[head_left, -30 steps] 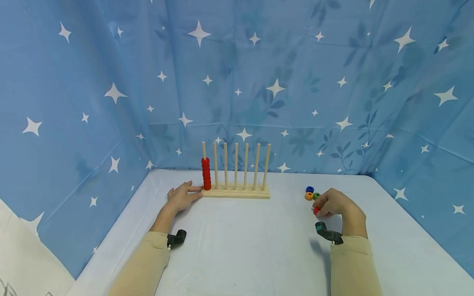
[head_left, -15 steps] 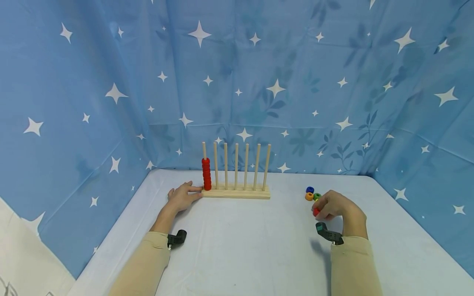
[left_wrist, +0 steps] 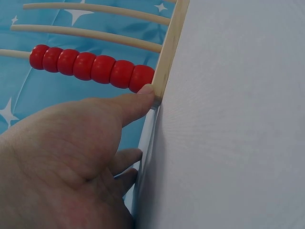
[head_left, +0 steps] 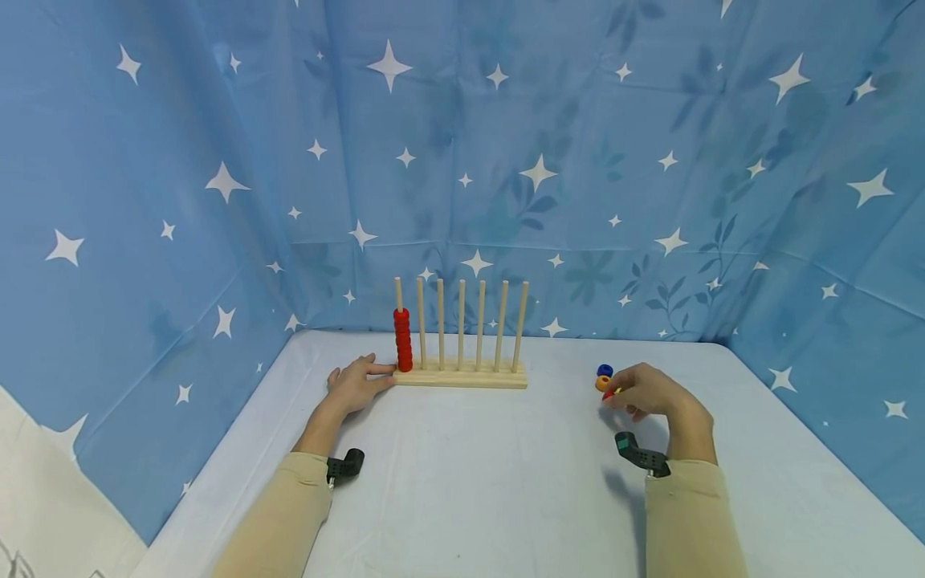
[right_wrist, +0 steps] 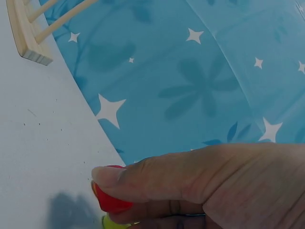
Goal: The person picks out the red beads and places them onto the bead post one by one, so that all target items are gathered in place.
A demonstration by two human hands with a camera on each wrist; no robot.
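Observation:
A wooden abacus frame [head_left: 462,376] with several upright rods stands at the back of the table. Several red beads [left_wrist: 93,67] fill most of its leftmost rod. My left hand [head_left: 355,385] pinches the left end of its base, the thumb on the front face near the lowest bead. At the right, my right hand [head_left: 654,395] holds a red bead [right_wrist: 112,198] between thumb and fingers, above its shadow on the table. A bit of yellow [right_wrist: 113,222] shows below that bead; I cannot tell whether it is held. Just beyond the fingers lie a blue bead [head_left: 605,370] and an orange bead [head_left: 603,383].
A white cloth [head_left: 477,466] covers the table. Blue curtains [head_left: 462,160] with white stars rise behind it and on both sides. Each wrist wears a dark camera mount, the left one [head_left: 345,465] and the right one [head_left: 641,455].
My right hand has lifted the red bead a little and moved it away from me, towards the loose beads. The green bead seen earlier is now hidden. My left hand has stayed in place.

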